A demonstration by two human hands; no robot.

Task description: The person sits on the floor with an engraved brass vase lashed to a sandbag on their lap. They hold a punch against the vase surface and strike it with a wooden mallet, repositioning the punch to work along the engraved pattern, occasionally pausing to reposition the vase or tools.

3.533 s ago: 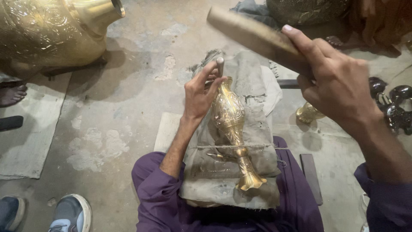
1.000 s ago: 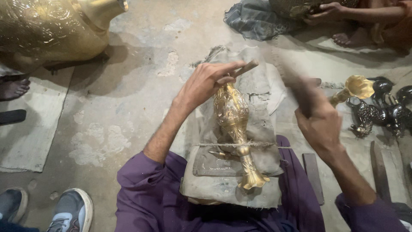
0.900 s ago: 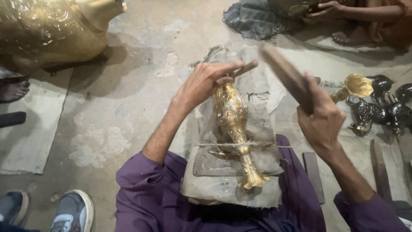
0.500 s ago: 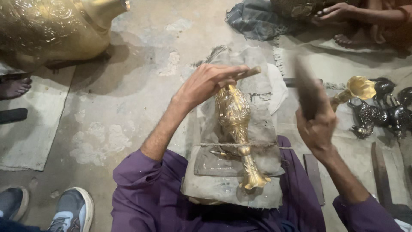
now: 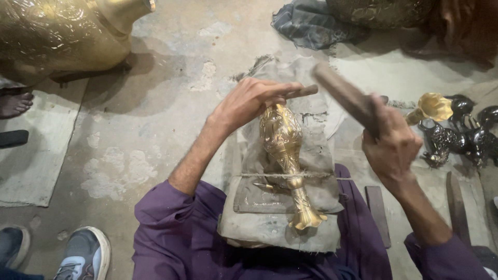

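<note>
The left hand [image 5: 249, 101] is closed around a thin metal punch [image 5: 303, 91], which it holds almost flat with the fingers curled over it. The tip end of the punch is hidden under the hand, just above the upper end of a brass vase [image 5: 284, 155]. The right hand [image 5: 391, 145] is closed in a fist around a thick wooden mallet [image 5: 345, 96], which is raised and tilted, with its far end near the free end of the punch but not touching it.

The brass vase lies on its side on a grey padded block [image 5: 280, 218] that rests on the person's lap, over purple trousers [image 5: 171, 243]. A thin cord [image 5: 316, 176] goes across the narrow neck of the vase and ties it to the block; the flared foot points toward the person.

On the concrete floor [image 5: 171, 103], at the right edge, there are small dark and golden metal pieces [image 5: 456, 129]. A large brass vessel [image 5: 62, 31] stands at the far left corner, and a grey shoe [image 5: 85, 254] is at the near left corner.
</note>
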